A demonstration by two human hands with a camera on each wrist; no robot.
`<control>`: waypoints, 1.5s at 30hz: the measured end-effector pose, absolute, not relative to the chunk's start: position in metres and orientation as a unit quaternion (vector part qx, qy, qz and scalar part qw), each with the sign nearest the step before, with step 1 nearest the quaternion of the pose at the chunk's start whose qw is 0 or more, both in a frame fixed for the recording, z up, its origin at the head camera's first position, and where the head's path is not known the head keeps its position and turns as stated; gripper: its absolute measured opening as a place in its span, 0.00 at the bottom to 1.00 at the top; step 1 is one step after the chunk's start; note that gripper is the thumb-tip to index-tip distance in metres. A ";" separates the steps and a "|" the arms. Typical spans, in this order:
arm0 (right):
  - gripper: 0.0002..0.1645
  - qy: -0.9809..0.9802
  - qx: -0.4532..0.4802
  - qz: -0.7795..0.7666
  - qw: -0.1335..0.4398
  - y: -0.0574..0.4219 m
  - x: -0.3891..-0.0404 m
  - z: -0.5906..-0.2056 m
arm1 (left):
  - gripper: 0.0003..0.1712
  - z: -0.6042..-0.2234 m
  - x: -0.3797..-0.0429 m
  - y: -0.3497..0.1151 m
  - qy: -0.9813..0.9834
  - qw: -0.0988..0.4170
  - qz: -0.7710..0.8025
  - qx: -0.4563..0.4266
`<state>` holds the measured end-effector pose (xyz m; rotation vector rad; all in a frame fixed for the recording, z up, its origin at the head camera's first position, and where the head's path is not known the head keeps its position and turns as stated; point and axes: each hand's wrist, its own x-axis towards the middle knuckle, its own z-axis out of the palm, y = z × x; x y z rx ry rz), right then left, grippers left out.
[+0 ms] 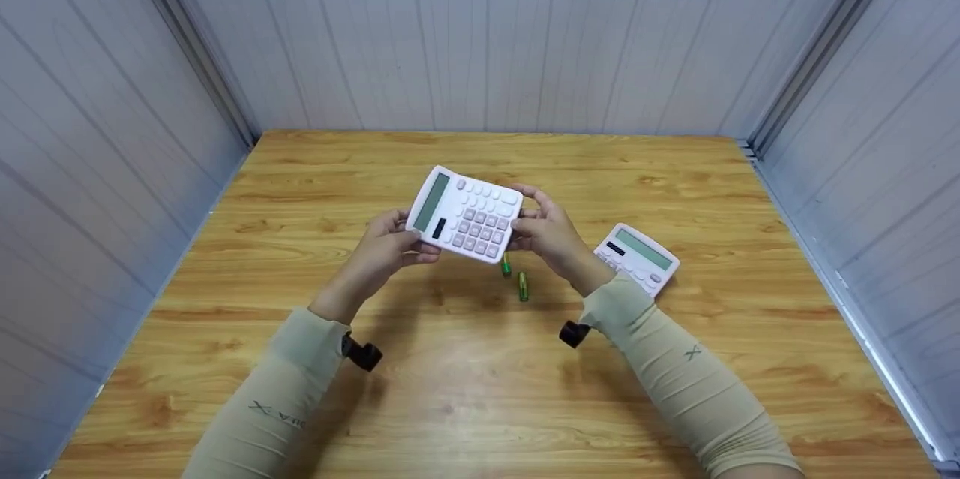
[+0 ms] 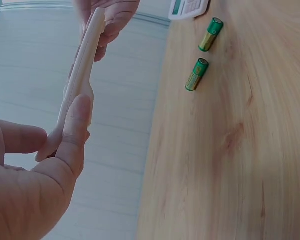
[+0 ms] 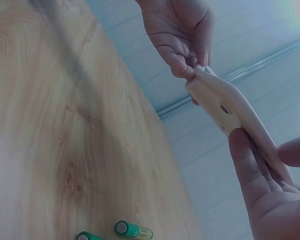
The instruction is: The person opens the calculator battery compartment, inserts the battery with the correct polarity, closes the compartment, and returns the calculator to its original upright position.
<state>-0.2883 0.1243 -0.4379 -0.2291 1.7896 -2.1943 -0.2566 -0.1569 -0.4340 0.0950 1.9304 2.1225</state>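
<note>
Both hands hold a white calculator (image 1: 469,212) raised over the table, its screen end toward the left and its keys facing up. My left hand (image 1: 382,242) pinches the screen end between thumb and fingers. At the opposite end my right hand (image 1: 551,231) grips the edge, thumb on top and fingers beneath. In the right wrist view the underside of the calculator (image 3: 222,102) shows, with a small dark oval opening. Two green batteries (image 2: 211,34) (image 1: 523,286) lie on the table below it.
A second white calculator (image 1: 637,257) lies on the wooden table (image 1: 480,389) to the right, partly covered by the right forearm. Pale panelled walls (image 1: 480,36) rise at the back and both sides. Small black cameras (image 1: 362,353) are strapped at the wrists.
</note>
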 end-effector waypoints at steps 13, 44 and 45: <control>0.38 0.608 -0.042 -0.781 0.137 0.136 -0.291 -0.433 | 0.30 -0.444 -0.258 -0.162 0.741 0.125 0.647 0.129; 0.35 0.618 -0.033 -0.753 0.226 0.157 -0.293 -0.434 | 0.26 -0.454 -0.257 -0.159 0.846 -0.223 0.288 0.390; 0.35 0.617 -0.035 -0.752 0.229 0.157 -0.293 -0.435 | 0.24 -0.454 -0.257 -0.159 0.842 -0.231 0.281 0.398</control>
